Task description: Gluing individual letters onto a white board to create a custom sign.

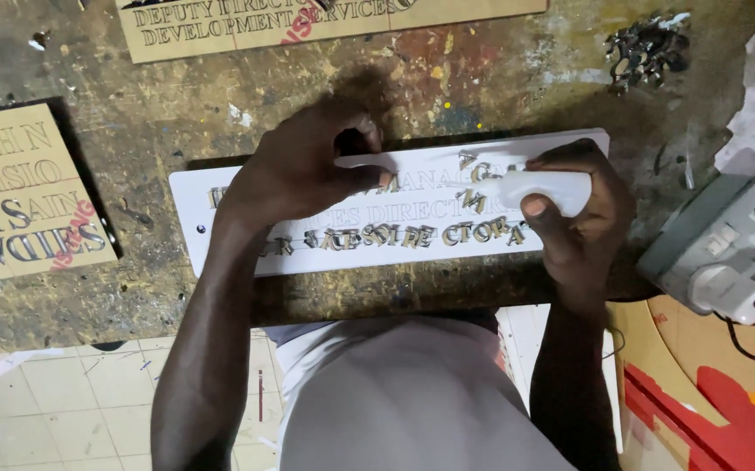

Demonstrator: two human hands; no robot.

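A long white sign board (pixel 221 187) lies on the worn workbench, with engraved lettering and several loose gold cut-out letters (pixel 412 235) scattered along its rows. My left hand (pixel 308 161) rests on the board's middle, fingertips pinched near a small letter. My right hand (pixel 582 218) grips a white glue bottle (pixel 539 187), its nozzle pointing left toward the letters at the board's upper right.
Two tan signs with lettering lie on the paint-stained bench, one at the top (pixel 325 22) and one at the left (pixel 20 192). A heap of dark cut-out pieces (pixel 648 48) sits top right. A grey socket block with a white plug (pixel 726 249) stands right.
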